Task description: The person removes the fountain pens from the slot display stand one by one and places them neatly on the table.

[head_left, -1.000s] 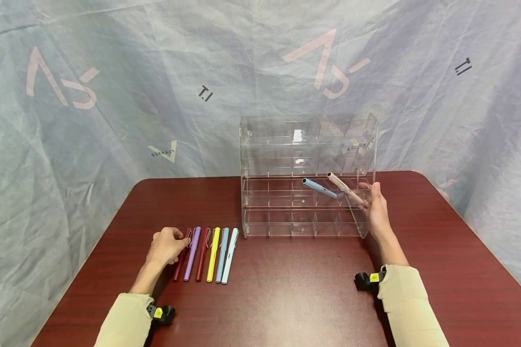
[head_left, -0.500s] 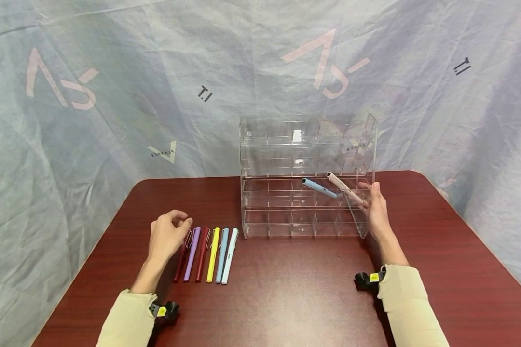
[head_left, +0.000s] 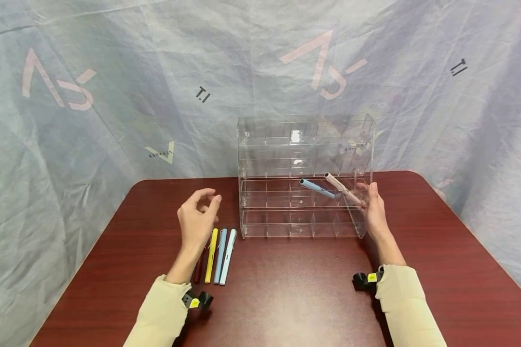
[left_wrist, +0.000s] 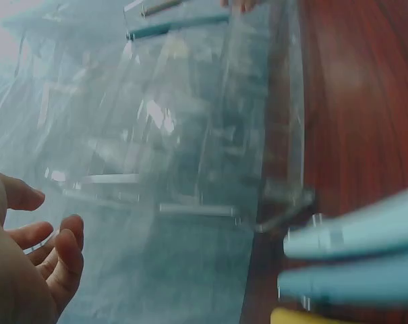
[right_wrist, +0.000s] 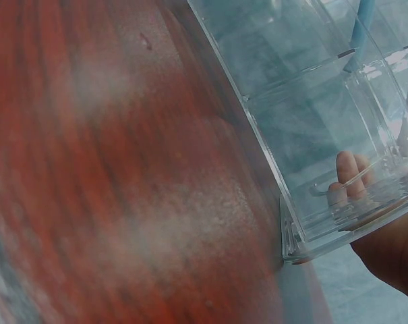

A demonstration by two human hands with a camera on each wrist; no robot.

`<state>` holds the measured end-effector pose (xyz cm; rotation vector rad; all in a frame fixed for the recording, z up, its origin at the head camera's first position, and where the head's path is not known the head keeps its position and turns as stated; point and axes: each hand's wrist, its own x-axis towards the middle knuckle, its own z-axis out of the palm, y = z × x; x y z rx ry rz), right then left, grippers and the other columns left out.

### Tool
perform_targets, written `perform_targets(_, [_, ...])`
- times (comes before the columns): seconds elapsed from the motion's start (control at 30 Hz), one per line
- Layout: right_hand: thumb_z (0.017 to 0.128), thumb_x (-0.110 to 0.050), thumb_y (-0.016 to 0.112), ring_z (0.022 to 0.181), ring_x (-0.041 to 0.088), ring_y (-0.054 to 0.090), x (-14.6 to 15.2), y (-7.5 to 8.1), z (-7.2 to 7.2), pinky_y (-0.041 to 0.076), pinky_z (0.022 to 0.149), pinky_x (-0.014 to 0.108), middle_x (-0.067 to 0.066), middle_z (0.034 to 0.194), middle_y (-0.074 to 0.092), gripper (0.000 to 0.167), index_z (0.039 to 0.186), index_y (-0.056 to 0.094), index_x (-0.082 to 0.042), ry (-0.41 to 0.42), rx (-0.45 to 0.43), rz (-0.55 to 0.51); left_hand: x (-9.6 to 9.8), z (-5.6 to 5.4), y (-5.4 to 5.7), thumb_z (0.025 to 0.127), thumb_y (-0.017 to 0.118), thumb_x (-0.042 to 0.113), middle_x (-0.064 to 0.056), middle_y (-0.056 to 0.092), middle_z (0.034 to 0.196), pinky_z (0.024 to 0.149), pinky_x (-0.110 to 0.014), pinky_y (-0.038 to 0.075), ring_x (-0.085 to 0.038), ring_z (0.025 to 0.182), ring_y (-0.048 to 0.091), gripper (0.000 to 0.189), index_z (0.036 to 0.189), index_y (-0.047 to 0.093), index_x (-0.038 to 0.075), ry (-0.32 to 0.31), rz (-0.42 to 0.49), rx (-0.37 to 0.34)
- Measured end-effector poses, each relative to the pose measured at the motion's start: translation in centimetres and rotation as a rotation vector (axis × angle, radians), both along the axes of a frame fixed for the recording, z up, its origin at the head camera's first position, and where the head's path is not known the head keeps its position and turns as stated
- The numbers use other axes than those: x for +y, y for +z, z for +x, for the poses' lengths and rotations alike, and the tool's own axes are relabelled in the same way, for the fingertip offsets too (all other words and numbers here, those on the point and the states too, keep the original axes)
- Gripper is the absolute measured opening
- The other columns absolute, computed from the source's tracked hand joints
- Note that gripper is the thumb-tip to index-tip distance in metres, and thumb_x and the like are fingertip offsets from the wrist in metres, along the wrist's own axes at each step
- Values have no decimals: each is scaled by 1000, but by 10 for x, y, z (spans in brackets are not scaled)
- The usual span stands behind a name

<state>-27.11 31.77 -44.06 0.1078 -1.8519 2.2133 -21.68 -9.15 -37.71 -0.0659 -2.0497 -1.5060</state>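
Note:
A clear acrylic display rack (head_left: 301, 216) with tiered compartments stands on the table. My right hand (head_left: 375, 209) grips its right side, the fingers showing through the panel in the right wrist view. Inside lie a blue pen (head_left: 317, 188) and a pale pink pen (head_left: 340, 187), both slanted. My left hand (left_wrist: 32, 250) is in the air left of the rack, fingers loosely bent, nothing between them. Under and beside it lie a yellow pen (head_left: 211, 256), a blue pen (head_left: 220, 256), a pale blue pen (head_left: 228, 258) and a partly covered dark red pen (head_left: 198, 271).
The dark red wooden table (head_left: 286, 299) reaches back to a grey printed cloth (head_left: 165, 96) hanging behind the rack. Each wrist carries a small black camera, the left one (head_left: 205, 300) close above the tabletop.
My left hand has risen from the leftmost dark red pen and moved right and away from me, now covering the left pens. The right hand stays on the rack.

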Motion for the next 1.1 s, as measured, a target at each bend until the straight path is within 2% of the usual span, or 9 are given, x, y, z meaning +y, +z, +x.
perform_targets(0.1, [107, -53, 26, 82, -1, 68, -1, 1, 1, 45, 66, 15, -17, 92, 70, 51, 123, 52, -12, -5, -2, 6, 15, -1, 3, 88, 73, 8, -19, 72, 86, 39, -14, 39, -6, 40, 55, 15, 102, 73, 4, -28, 31, 11])
perform_targets(0.27, [105, -56, 26, 84, -3, 69, -1, 2, 1, 46, 69, 15, -18, 92, 69, 56, 125, 50, -10, -17, -13, 12, 35, -2, 5, 88, 72, 7, -19, 73, 88, 39, -14, 39, -2, 40, 52, 16, 103, 73, 2, -55, 79, 39])
perform_targets(0.47, [107, -53, 24, 82, -2, 69, 2, -2, -2, 42, 64, 14, -18, 91, 70, 52, 124, 52, -12, -15, -19, -3, 59, -5, 5, 87, 74, 7, -18, 73, 87, 39, -13, 40, -8, 41, 55, 16, 103, 73, 2, -77, 112, 63])
perform_targets(0.63, [108, -49, 24, 78, -2, 64, 4, -6, -4, 45, 67, 15, -17, 91, 71, 45, 119, 56, -19, -15, -25, -25, 77, -9, 0, 86, 75, 9, -19, 73, 87, 38, -13, 39, 1, 41, 53, 17, 101, 73, 2, -108, 104, 79])
perform_targets(0.73, [107, -50, 25, 77, -2, 61, 2, -6, -3, 47, 69, 15, -17, 91, 70, 48, 121, 55, -15, -29, -30, -11, 87, -11, -3, 86, 76, 9, -19, 73, 88, 40, -13, 41, 1, 41, 53, 17, 101, 73, 2, -125, 102, 71])
perform_targets(0.83, [106, -54, 25, 82, -3, 66, 1, -3, -2, 48, 72, 15, -17, 92, 70, 55, 125, 51, -10, -27, -25, 8, 95, -12, -3, 86, 75, 8, -19, 73, 88, 41, -13, 43, -2, 42, 54, 16, 100, 72, 1, -143, 107, 66])
perform_targets(1.0, [104, -58, 28, 85, -2, 69, -1, -1, -1, 50, 73, 15, -16, 93, 70, 60, 126, 51, -7, -32, -12, 19, 110, -12, 0, 86, 75, 8, -17, 74, 91, 41, -14, 42, 0, 43, 53, 17, 101, 73, 2, -158, 116, 75])
perform_targets(1.1, [105, -57, 27, 85, -3, 68, -1, -2, -1, 51, 76, 14, -16, 93, 70, 62, 128, 49, -5, -38, -15, 24, 119, -12, 2, 86, 75, 10, -16, 75, 93, 40, -15, 42, -4, 43, 56, 17, 101, 73, 3, -158, 116, 77])
